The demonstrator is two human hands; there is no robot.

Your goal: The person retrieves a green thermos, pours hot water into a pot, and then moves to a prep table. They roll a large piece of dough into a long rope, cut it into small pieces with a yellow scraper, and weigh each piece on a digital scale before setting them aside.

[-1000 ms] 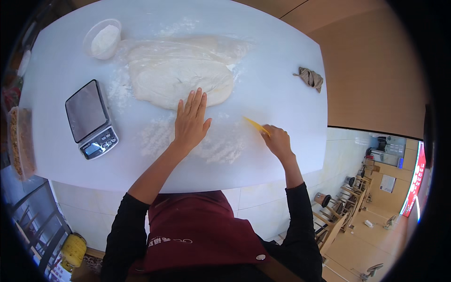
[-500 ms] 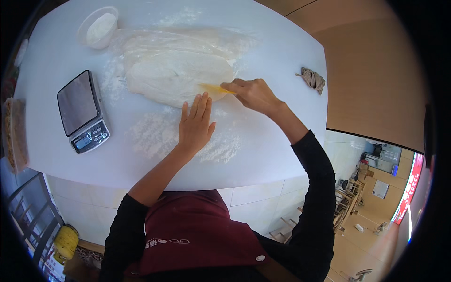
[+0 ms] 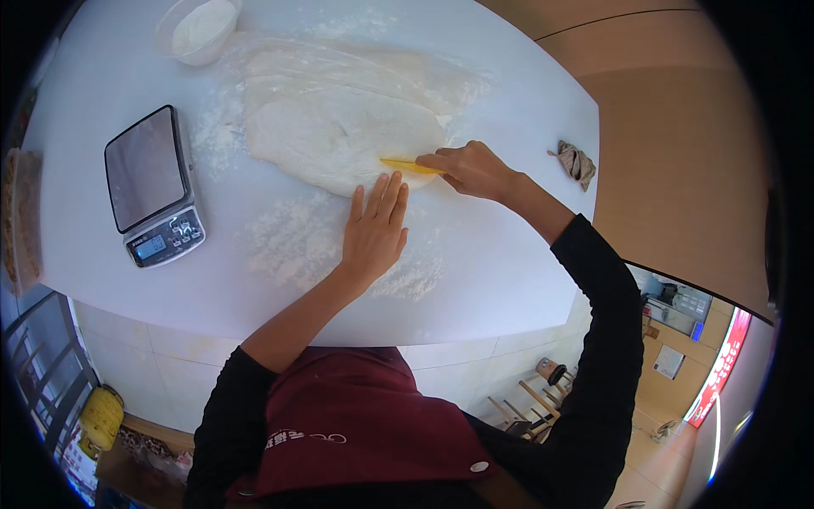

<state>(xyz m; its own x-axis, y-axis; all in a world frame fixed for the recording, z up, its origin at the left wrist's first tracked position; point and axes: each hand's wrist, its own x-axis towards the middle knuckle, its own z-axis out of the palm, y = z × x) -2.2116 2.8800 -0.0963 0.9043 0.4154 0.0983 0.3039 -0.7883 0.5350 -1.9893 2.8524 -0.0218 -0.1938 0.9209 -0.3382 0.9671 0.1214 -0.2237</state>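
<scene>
A large, flat slab of pale dough (image 3: 331, 127) lies on the white table (image 3: 475, 280), its far part under a clear plastic sheet (image 3: 365, 64). My right hand (image 3: 476, 170) grips a yellow dough scraper (image 3: 405, 165), whose edge meets the dough near its right end. At the near edge of the dough my left hand (image 3: 376, 222) lies flat, fingers stretched out and slightly apart, the fingertips touching the dough. Loose flour (image 3: 292, 246) is spread on the table under and around that hand.
A digital scale (image 3: 155, 187) stands on the left, and a clear bowl of flour (image 3: 202, 30) at the far left. Near the right edge lies a crumpled brown cloth (image 3: 575, 165). A plastic container (image 3: 21, 220) sits by the left edge. Stools (image 3: 530, 407) stand beyond the table.
The whole view has shifted a little, so things on the table appear farther right. Both hands keep nearly the same place against the dough, and the scraper is still in my right hand.
</scene>
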